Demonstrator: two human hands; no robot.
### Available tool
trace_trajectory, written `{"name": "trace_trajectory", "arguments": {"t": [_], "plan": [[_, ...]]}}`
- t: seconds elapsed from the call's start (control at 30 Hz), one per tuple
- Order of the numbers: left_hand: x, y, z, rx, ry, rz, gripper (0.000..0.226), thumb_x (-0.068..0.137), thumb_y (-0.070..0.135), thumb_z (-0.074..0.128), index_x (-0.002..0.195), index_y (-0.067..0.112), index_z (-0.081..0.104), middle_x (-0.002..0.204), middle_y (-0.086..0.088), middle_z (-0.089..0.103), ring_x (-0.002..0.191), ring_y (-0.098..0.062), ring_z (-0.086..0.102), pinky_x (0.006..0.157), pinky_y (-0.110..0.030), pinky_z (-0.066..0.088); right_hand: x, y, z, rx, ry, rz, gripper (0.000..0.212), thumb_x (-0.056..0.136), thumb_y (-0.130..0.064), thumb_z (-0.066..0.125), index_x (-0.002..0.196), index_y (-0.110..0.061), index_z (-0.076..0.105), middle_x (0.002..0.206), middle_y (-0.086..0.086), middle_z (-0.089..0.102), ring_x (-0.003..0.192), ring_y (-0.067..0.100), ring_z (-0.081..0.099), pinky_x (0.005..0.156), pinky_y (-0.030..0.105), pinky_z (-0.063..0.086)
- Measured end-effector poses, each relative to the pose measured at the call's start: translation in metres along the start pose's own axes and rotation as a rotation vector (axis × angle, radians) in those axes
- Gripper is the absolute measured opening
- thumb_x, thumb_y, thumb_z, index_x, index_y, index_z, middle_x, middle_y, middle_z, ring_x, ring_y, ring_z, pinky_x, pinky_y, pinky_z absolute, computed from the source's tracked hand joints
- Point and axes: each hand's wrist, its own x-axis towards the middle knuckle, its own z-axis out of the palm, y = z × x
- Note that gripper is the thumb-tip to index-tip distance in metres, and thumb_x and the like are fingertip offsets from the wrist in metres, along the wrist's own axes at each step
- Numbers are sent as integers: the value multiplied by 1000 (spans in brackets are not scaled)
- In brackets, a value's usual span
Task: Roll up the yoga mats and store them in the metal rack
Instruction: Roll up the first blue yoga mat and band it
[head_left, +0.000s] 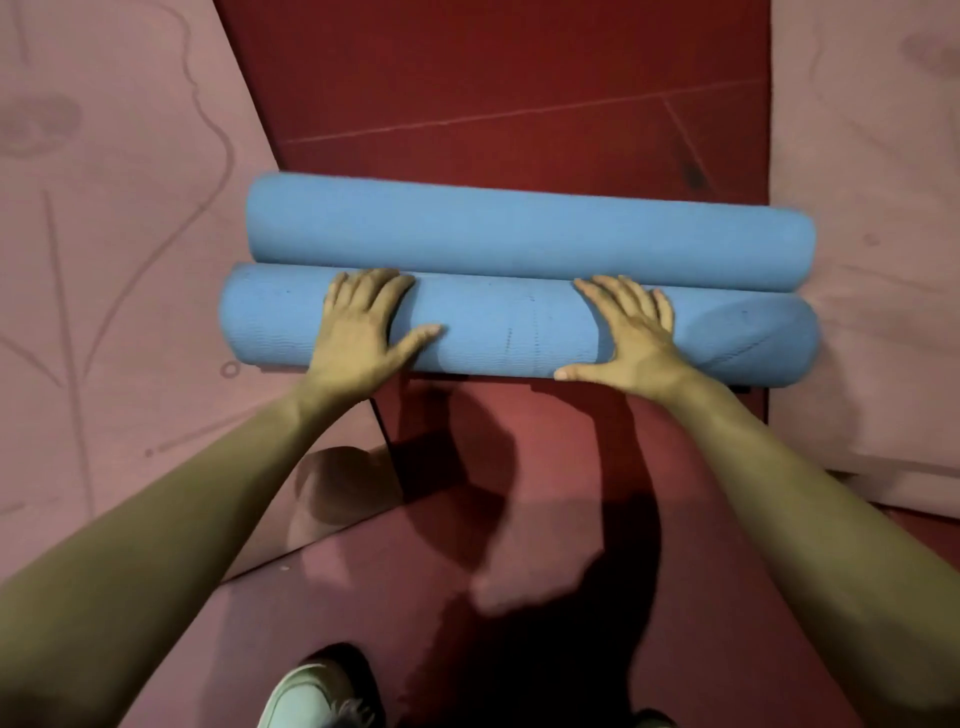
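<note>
Both rolled blue yoga mats (519, 228): matt foam w/ fine ribbed texture. Red floor (519, 93): matt, scuffed. Pink mats (130, 208): matt, stained.

Readable text: none.
I find no lettering, labels, brands or numbers legible on anything in my head view.

Both forearms were bare, with no sleeve, watch or ring in sight. The left hand (363, 327) and right hand (631, 338) had short, unpainted nails at the fingertips. Well behind the fingers, a pale green shoe (317, 696) with light laces covered one foot.
</note>
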Motion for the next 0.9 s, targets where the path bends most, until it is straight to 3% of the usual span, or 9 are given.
{"name": "trace_trajectory", "arguments": {"t": [0.13, 0.27, 0.43, 0.6, 0.9], "plan": [[0, -12, -4, 85, -157, 121, 107, 62, 78, 49, 140, 6, 41, 138, -17, 44, 131, -33, 33, 112, -46, 9, 4, 0, 0, -105, -36, -16, 122, 55, -69, 75, 150, -33, 8, 156, -2, 8, 144, 19, -1, 113, 43, -10], [12, -14, -5, 132, -198, 104, 112, 56, 79, 46, 141, 6, 41, 138, -18, 44, 130, -36, 35, 110, -47, 11, 12, 0, -5, -179, -69, -38, 122, 57, -61, 78, 150, -31, 6, 155, 4, 7, 143, 21, 1, 113, 46, -8], [25, -14, -8, 145, -244, 87, 120, 47, 80, 53, 141, 6, 41, 139, -17, 44, 129, -36, 36, 110, -47, 14, 24, -2, -11, -182, -51, -26, 115, 57, -49, 83, 148, -29, 16, 149, 5, 21, 139, 22, 16, 113, 44, 3], [33, -4, -18, 133, -246, 58, 110, 45, 58, 86, 136, 12, 45, 133, -11, 48, 124, -30, 39, 105, -42, 18, 28, 0, -13, -171, -38, -34, 114, 51, -48, 85, 146, -30, 24, 142, 3, 33, 135, 21, 26, 112, 44, 12], [15, 0, -19, 192, -181, 99, 100, 42, 57, 86, 125, 12, 53, 119, -9, 54, 110, -30, 44, 96, -50, 28, 10, -9, -10, -217, -35, -15, 112, 46, -48, 84, 142, -30, 28, 131, 3, 36, 127, 21, 33, 106, 44, 18]]}}
